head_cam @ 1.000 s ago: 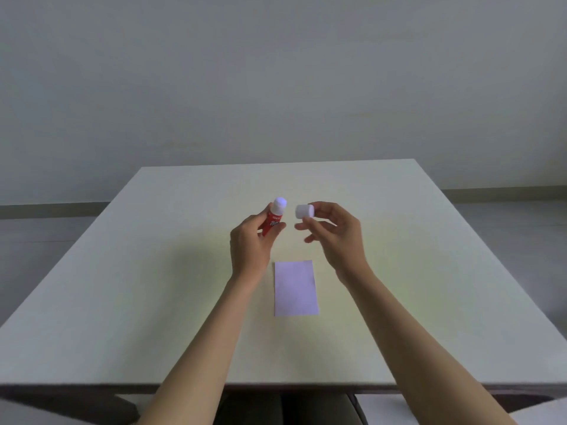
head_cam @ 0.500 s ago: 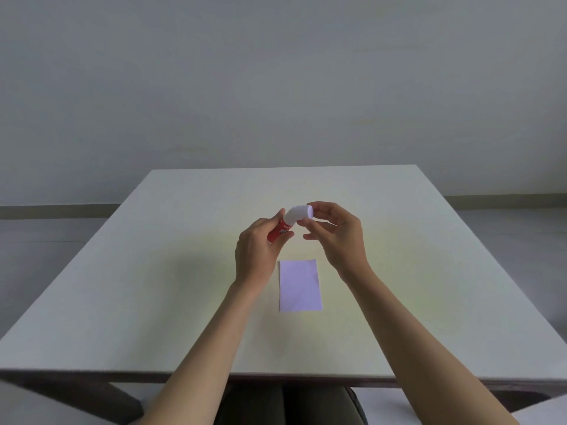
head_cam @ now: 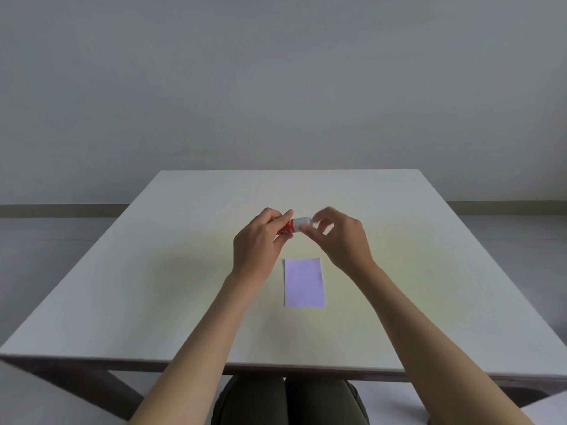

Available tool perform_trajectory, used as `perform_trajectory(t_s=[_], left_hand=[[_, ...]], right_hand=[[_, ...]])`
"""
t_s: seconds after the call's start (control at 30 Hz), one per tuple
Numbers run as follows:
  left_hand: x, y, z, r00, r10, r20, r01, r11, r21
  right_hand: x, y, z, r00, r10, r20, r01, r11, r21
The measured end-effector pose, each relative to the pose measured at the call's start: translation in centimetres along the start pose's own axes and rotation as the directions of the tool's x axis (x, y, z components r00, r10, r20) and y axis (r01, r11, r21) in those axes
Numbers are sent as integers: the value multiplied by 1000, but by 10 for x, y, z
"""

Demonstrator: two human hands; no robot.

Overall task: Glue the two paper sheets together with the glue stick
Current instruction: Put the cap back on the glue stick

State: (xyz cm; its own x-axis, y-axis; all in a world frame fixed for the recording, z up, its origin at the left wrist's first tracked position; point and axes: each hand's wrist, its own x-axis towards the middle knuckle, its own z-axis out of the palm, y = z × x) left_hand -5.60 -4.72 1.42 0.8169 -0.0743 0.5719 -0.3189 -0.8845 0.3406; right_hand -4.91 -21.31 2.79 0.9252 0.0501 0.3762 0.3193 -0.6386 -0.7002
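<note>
Head view, sole entry. We record a pale table [head_cam: 184, 271] set before a plain grey wall [head_cam: 276, 87]. Item one: glue stick [head_cam: 290, 226], red body with a white cap [head_cam: 303, 222] seated on its right end, lying roughly level in the air above the tabletop, near the middle. We note the left hand [head_cam: 257, 243] curled closed around the red body, thumb over the top and fingers beneath. We note the right hand [head_cam: 339, 237] with thumb and fingertips pinched on the white cap; its other fingers are blurred, so we cannot tell how far they are spread. Item two: paper sheet [head_cam: 304, 282], pale lilac, lying flat on the table just nearer us than the hands, touched by neither. We see one rectangle only; whether a second sheet lies under it we cannot tell. Both forearms are bare.
</note>
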Motion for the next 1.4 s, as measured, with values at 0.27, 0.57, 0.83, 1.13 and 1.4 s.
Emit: perform_trajectory(t_s=[0.27,0.57,0.83,1.13,1.4], left_hand=[[-4,7,-6,1000,30,8,-30,1000,7],[-4,10,-9,999,42,-6,-42,999,-13],[-5,8,-10,998,62,-27,-62,998,-25],[-6,9,-9,998,43,-56,-49,994,-100],[0,1,1,973,-210,99,230,814,-534]], right_hand=[[2,-7,1,1000,-15,19,17,987,-158],[0,-10,-3,997,-60,54,67,987,-144],[0,-11,-13,967,-203,151,216,974,-72],[3,-9,-18,959,-214,186,221,975,-14],[4,2,-15,992,73,101,-78,996,43]])
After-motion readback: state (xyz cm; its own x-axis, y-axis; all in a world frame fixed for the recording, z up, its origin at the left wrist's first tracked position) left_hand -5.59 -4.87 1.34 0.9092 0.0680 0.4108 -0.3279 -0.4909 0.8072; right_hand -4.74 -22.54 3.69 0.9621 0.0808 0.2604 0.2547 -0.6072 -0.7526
